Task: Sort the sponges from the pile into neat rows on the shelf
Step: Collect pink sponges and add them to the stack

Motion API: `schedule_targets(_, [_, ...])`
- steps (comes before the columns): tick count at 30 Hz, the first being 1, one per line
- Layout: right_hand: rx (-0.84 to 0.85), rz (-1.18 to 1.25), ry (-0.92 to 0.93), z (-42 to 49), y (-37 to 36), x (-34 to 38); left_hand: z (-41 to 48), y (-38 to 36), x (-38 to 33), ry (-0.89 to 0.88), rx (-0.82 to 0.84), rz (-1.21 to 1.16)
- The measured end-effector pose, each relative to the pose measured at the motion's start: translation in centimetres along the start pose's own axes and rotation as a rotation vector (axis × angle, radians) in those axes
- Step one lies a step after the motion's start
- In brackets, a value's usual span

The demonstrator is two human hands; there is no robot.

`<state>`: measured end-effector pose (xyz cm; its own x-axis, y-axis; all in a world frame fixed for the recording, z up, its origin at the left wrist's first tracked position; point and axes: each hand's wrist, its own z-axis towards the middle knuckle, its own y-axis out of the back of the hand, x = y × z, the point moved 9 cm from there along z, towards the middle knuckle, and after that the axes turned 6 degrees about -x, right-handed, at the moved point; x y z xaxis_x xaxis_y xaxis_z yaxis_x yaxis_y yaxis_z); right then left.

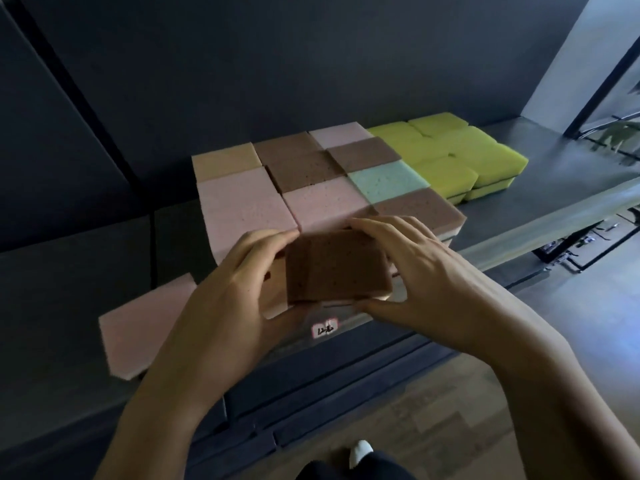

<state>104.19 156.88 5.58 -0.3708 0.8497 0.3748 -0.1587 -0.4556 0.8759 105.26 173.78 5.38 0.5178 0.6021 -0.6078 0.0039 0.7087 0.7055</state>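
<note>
Both hands hold one brown sponge [337,266] at the near edge of the shelf [540,216]. The left hand [239,285] has its fingers [273,239] curled onto the sponge's left side, and the right hand [415,268] grips the right side, its fingertips over the far edge and its thumb under the near corner. The sponge sits tilted, just in front of the stacked block of pink and brown sponges [287,188], and seems to rest on or just above a pink sponge beneath it; I cannot tell whether they touch.

Further right lies a single pale blue sponge [389,180], then a neat group of yellow-green sponges [464,157]. A loose pink sponge [145,323] lies at the near left, apart from the rows.

The step in hand looks like placing: this brown piece is being squared up to start or extend the nearest row. The next move calls for levelling it, pressing its far edge flush against the pink sponges behind, then letting go without dragging it askew. The loose pink sponge remains to be sorted.
</note>
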Motion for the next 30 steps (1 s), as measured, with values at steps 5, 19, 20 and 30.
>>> schedule_targets(5, [0.036, 0.021, 0.106, 0.6, 0.4, -1.4, 0.6, -2.2, -2.3, -0.04, -0.011, 0.175])
schedule_targets(19, [0.009, 0.011, 0.235, 1.0, 2.4, -6.6, 2.0, -4.2, -4.2, 0.017, -0.075, 0.361])
schedule_targets(20, [-0.015, 0.0, 0.213, 1.2, 2.5, -7.2, 2.1, -4.2, -4.0, 0.029, -0.078, 0.362])
schedule_targets(30, [-0.032, -0.061, 0.143, 1.9, 1.3, -9.9, 3.8, -5.2, -3.6, 0.058, -0.074, 0.358])
